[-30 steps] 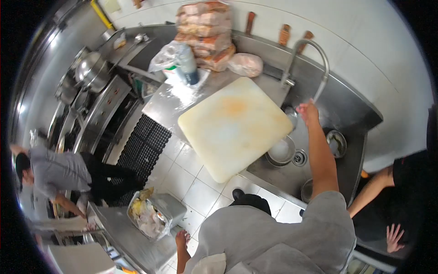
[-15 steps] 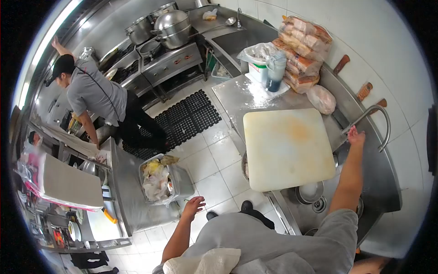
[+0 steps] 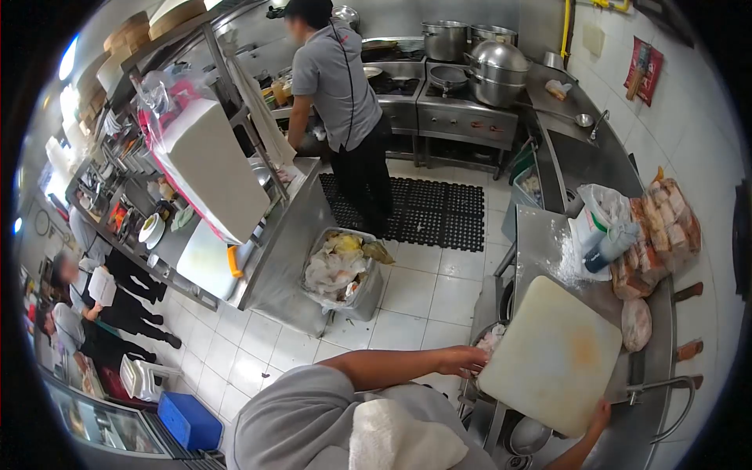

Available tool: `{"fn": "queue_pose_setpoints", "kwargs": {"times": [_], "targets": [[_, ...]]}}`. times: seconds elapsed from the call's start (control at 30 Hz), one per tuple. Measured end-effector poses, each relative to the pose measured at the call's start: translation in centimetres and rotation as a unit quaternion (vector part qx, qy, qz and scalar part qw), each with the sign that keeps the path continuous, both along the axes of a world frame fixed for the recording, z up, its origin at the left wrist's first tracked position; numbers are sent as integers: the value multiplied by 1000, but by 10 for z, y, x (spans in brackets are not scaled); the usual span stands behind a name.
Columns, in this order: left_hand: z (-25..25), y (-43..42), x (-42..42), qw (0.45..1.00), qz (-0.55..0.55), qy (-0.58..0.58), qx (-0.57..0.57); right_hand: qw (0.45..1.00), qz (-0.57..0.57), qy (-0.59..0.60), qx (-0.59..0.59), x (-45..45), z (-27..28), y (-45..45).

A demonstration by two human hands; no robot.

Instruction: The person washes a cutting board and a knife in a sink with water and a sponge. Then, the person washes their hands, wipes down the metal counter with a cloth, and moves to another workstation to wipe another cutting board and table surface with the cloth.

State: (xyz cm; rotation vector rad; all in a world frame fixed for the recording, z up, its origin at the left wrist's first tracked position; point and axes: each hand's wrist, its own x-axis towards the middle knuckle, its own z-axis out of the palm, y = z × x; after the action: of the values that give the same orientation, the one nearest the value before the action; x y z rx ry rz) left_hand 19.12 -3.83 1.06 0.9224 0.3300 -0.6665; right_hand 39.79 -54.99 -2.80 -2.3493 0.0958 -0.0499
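left grip (image 3: pixel 464 361) has its fingertips at the left edge of a big white cutting board (image 3: pixel 552 356), and the right grip (image 3: pixel 601 415) touches the edge across from it. i cannot tell if either one is squeezed tight, since the board hides some of the fingers.

the board lies to the right of the left grip, and up and left from the right grip, so it sits between the two. each grip is at the end of its edge close to the body, not at the far end. no hand is clearly nearer, as both are right at the board. its sides look almost the same, so i cannot say which way is long. i also cannot tell if it is lifted or lying flat.

just beside the left grip, some meat (image 3: pixel 492 338) peeks out by the board. a round pan (image 3: pixel 528 435) is low down between the two grips. to the right of the right grip is a bent tap (image 3: pixel 650 385). farther off, past the board from both grips, is the wet metal bench (image 3: pixel 540 235) with a bottle (image 3: pixel 615 247) on it.
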Motion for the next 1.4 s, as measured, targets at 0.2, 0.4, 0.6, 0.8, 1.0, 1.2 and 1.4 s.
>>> {"fn": "queue_pose_setpoints", "kwargs": {"times": [0.2, 0.4, 0.6, 0.8, 1.0, 1.2, 1.4], "targets": [[11, -32, 26, 999, -15, 16, -37, 995, 13, 68, -67, -30, 7, 8], [17, -41, 33, 990, 15, 10, -140, 993, -21, 110, -32, -32, -27, -5], [0, -30, 41, 994, -13, -1, -108, 985, -7, 121, 122, -69, 22, 23], [24, -14, 22, 982, -12, 66, -175, 977, 13, 115, 177, -119, 115, 107], [31, -12, 7, 982, 36, 51, -179, 981, -10, 168, -96, -128, 92, 86], [23, -10, 5, 988, 33, 22, -147, 995, -63, -64, -52, -83, 198, 93], [4, -9, 5, 990, 62, 27, -125, 921, -159, -340, -105, -35, 340, 24]]}}
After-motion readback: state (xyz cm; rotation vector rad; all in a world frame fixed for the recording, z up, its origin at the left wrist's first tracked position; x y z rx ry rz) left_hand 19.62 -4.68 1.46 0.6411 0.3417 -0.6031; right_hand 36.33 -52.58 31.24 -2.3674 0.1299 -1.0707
